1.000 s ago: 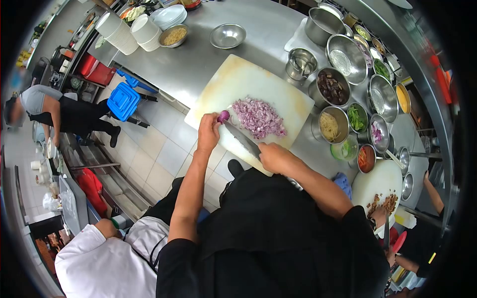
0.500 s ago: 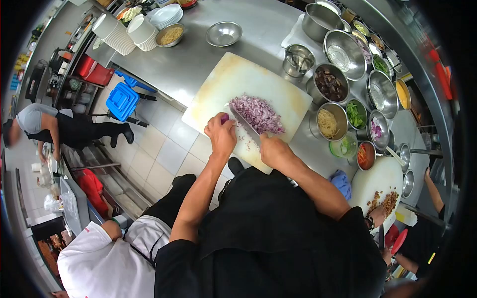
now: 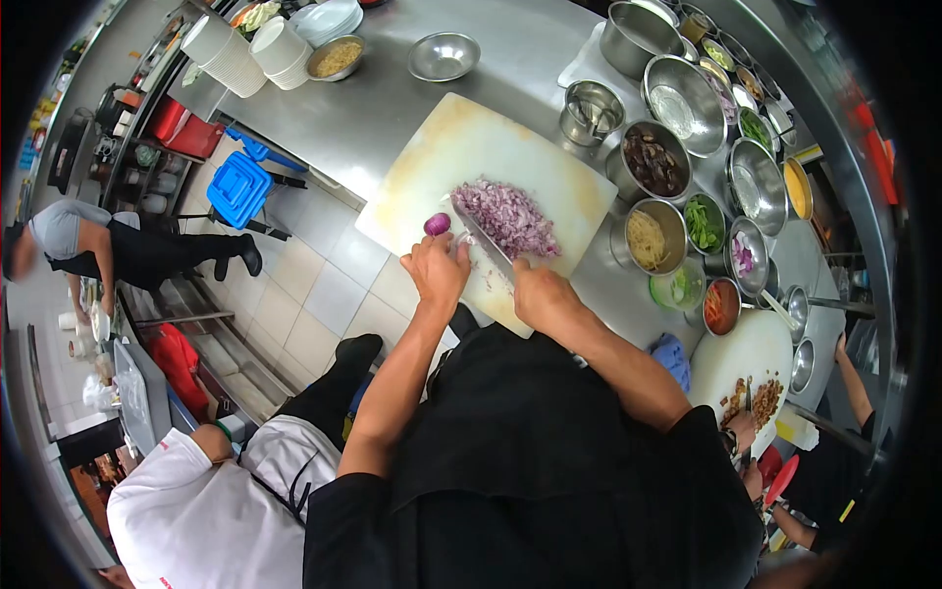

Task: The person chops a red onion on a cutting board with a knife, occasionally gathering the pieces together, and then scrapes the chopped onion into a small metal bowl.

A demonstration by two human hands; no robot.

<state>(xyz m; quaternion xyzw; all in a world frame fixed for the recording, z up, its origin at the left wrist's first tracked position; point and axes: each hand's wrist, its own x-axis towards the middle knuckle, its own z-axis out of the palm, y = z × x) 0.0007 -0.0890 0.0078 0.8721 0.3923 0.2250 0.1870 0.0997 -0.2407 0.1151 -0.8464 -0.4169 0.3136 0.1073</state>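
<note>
My right hand (image 3: 546, 297) is wrapped round the handle of a kitchen knife (image 3: 481, 234). Its blade slants up and to the left along the near edge of a pile of chopped red onion (image 3: 508, 218). Close to the blade, my left hand (image 3: 437, 270) has its fingers curled together at small onion bits; what they pinch, if anything, I cannot tell. Just beyond those fingertips lies an uncut piece of red onion (image 3: 437, 224). Everything rests on a white cutting board (image 3: 412, 182) with yellowish stains, set askew on the steel counter (image 3: 392, 118).
Metal bowls and pots crowd the right side, among them dark mushrooms (image 3: 654, 162) and shredded pale strips (image 3: 648, 239). A blue cloth (image 3: 670, 360) lies nearby. At right, another person's hand (image 3: 741, 428) works at a second board (image 3: 731, 358). A person in white (image 3: 211, 501) stands at left.
The onion piece, earlier under my left fingers, now lies exposed beyond them. My left hand has shifted slightly down, fingers near the blade. My right hand keeps the knife in nearly the same place.
</note>
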